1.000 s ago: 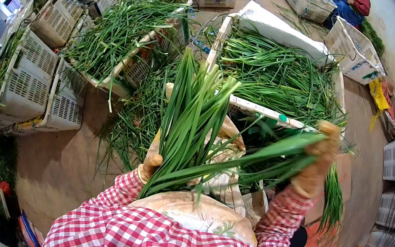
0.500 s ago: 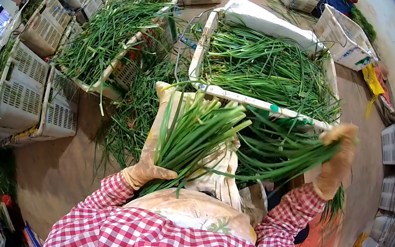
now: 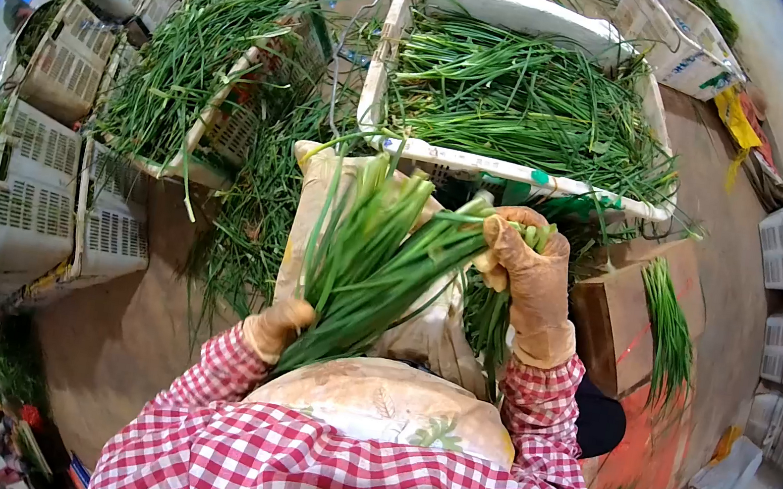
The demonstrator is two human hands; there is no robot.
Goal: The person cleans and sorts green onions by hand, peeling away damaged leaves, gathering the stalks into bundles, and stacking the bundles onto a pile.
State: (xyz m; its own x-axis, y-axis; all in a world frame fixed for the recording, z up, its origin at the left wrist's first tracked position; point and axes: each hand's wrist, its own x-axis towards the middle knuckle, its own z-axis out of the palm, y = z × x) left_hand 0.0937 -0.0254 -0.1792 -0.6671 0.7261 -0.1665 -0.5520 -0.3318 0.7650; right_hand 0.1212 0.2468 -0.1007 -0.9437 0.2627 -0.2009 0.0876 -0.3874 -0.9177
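Observation:
My left hand (image 3: 277,327), in a tan glove, is closed around the lower part of a loose bunch of green chives (image 3: 363,271). The bunch lies slanted over my lap, its pale ends pointing away from me. At the right end of the bunch is my gloved right hand (image 3: 530,269), fingers curled round the pale ends of some chives. Green leaves (image 3: 488,323) hang below that hand. A cream cloth (image 3: 317,204) and a stained apron (image 3: 380,395) lie beneath the bunch.
Ahead stands a white crate (image 3: 483,164) full of chives. Another heaped crate (image 3: 217,135) is to the left, with loose chives on the floor between them. At right, a small bundle (image 3: 668,328) rests on a cardboard box (image 3: 616,321). Stacked crates (image 3: 39,185) line the left side.
My right hand has come in from the far right to the bunch, and its long leaves no longer stretch sideways. The left hand stays on the bunch. The view has shifted slightly.

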